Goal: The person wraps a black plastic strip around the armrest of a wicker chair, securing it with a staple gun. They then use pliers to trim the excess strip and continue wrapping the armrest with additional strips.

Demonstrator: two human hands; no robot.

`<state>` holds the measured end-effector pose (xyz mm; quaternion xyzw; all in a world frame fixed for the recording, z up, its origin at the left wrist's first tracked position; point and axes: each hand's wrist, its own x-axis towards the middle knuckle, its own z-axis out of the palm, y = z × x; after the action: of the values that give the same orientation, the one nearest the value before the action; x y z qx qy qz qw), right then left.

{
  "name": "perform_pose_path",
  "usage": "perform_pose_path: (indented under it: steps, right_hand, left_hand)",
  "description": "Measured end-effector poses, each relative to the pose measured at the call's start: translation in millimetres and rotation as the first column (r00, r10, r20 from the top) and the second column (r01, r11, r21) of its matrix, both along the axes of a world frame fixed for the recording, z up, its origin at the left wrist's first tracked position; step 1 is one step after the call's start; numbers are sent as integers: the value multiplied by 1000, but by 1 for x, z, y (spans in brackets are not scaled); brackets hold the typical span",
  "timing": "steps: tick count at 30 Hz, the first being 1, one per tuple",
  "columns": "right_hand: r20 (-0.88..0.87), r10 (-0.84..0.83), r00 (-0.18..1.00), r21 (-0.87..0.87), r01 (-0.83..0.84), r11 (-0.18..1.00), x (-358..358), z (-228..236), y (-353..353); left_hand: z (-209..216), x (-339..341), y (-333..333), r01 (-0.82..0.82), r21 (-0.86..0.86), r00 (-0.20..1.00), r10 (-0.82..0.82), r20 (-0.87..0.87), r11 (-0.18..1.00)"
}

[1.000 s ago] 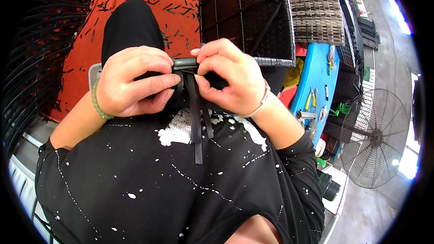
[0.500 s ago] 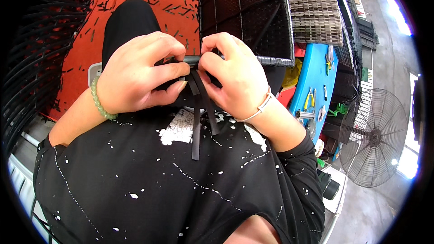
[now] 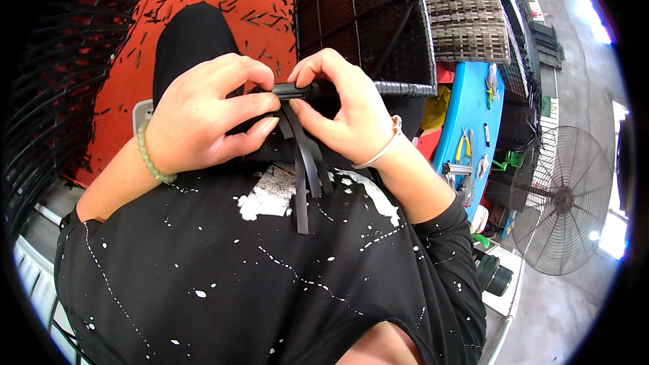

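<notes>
A dark woven wicker panel [image 3: 368, 20] stands before me, its near edge a thin black frame bar [image 3: 405, 88] running between my hands. Flat black plastic strips [image 3: 307, 165] hang from that bar down over my shirt. My left hand [image 3: 203, 111], with a green bead bracelet at the wrist, is closed in a pinch at the bar's left part. On the bar just right of it, my right hand [image 3: 345, 111] has thumb below and fingertips above, gripping the wrapped part. The exact hold on the strips is partly hidden by the fingers.
Short black offcuts litter the red floor covering [image 3: 196, 0]. To the right are a blue table [image 3: 476, 118] with yellow-handled pliers [image 3: 464, 145], a brown-grey woven panel [image 3: 463, 13] and a large fan [image 3: 561, 199]. Black curved rods [image 3: 61, 74] fill the left side.
My right hand has opened its curl somewhat, thumb and fingertips now spread above and below the bar. The hanging strips have shifted slightly right. My left hand stays nearly in place.
</notes>
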<state>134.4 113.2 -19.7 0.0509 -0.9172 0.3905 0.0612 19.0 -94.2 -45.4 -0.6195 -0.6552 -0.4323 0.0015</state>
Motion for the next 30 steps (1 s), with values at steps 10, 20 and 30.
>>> perform_pose_path:
  steps: [10,20,30]
  right_hand:
    - [99,16,995,-139,-2,990,-8,10,3]
    - [66,-8,998,-97,15,995,-9,10,-1]
    - [30,59,998,228,-64,972,-6,18,-3]
  left_hand:
    - [-10,-9,-5,41,25,914,-47,403,999]
    - [-15,-7,-4,34,48,936,-49,349,998]
    - [-10,-3,-4,35,7,942,-35,334,999]
